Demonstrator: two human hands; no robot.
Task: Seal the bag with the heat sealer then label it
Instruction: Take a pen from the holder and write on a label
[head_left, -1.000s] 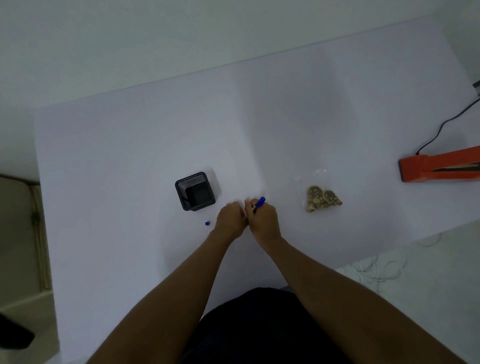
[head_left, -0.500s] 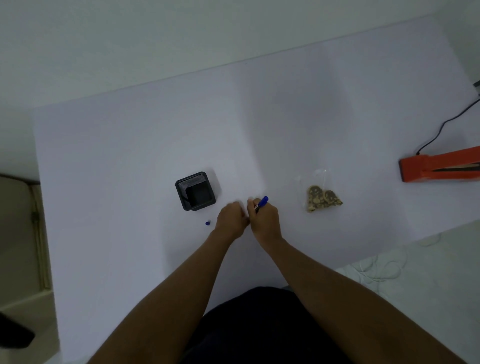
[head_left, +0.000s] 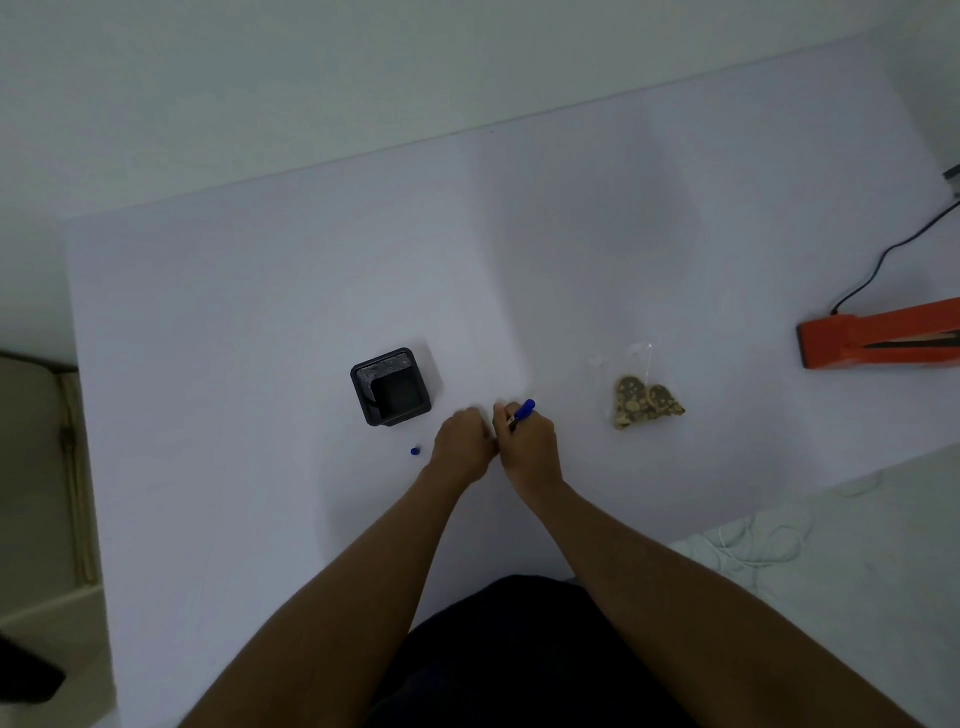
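Observation:
My right hand (head_left: 530, 441) grips a blue pen (head_left: 523, 410) with its tip pointing down at the table. Pressed against its left side, my left hand (head_left: 464, 439) rests knuckles-up on the white table (head_left: 260, 312); whatever lies under its fingers is hidden. The pen's blue cap (head_left: 414, 451) lies loose just left of my left hand. A clear bag (head_left: 644, 400) holding brown pieces lies flat to the right of my hands, untouched. The orange heat sealer (head_left: 878, 340) sits at the table's right edge, its jaw slightly apart and its black cord (head_left: 883, 260) running back.
A black mesh pen holder (head_left: 392, 387) stands just behind and left of my hands. White cables (head_left: 758, 540) lie on the floor past the table's near right corner. A cabinet edge (head_left: 67, 467) runs along the table's left side.
Both hands stay together in the same spot; the pen shifts only slightly in my right hand. The bag, cap and sealer have not moved.

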